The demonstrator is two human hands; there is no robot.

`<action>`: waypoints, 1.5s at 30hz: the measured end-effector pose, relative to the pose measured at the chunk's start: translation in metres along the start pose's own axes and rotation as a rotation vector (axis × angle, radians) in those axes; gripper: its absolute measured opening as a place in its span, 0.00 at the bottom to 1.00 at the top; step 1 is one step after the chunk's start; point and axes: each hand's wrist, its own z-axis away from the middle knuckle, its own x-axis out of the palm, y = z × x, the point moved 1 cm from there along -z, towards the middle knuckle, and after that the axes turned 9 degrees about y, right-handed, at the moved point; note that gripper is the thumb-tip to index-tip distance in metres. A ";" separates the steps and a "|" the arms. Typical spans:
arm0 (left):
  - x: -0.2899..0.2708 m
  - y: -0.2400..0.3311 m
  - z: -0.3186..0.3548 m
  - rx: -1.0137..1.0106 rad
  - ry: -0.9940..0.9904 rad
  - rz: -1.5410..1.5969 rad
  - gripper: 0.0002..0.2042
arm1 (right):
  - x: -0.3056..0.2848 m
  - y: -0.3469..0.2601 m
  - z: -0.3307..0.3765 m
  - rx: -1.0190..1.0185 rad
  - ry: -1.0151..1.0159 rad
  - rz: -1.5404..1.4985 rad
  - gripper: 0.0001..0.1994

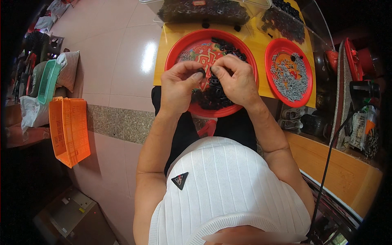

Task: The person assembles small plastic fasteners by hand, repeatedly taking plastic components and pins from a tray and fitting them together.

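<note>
Over a round red tray (172,45) with a printed bottom, my two hands are close together. My left hand (181,83) pinches a small black plastic part (201,72) between thumb and fingertips. The fingers of my right hand (237,79) are closed in a pinch just beside it; what they hold, if anything, is too small to make out. Many black plastic parts (212,98) lie in the tray below my hands and along its far right side. Some small grey screws (185,55) lie at its left.
A smaller red tray (270,77) of grey screws (290,79) stands right on the yellow table (163,36). Clear bins (204,12) of black parts stand behind. An orange crate (69,130) is on the floor at left, near a green basket (48,81). A black cable (326,163) hangs at right.
</note>
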 end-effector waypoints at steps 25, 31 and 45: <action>-0.014 -0.008 0.027 -0.223 -0.102 0.501 0.13 | 0.012 -0.009 0.020 0.584 -0.097 -0.841 0.08; -0.010 -0.008 0.033 -0.084 -0.003 0.199 0.12 | 0.014 -0.005 0.023 0.656 -0.097 -0.923 0.06; -0.015 -0.008 0.036 -0.206 -0.020 0.392 0.13 | 0.011 -0.021 0.027 0.605 -0.063 -0.521 0.04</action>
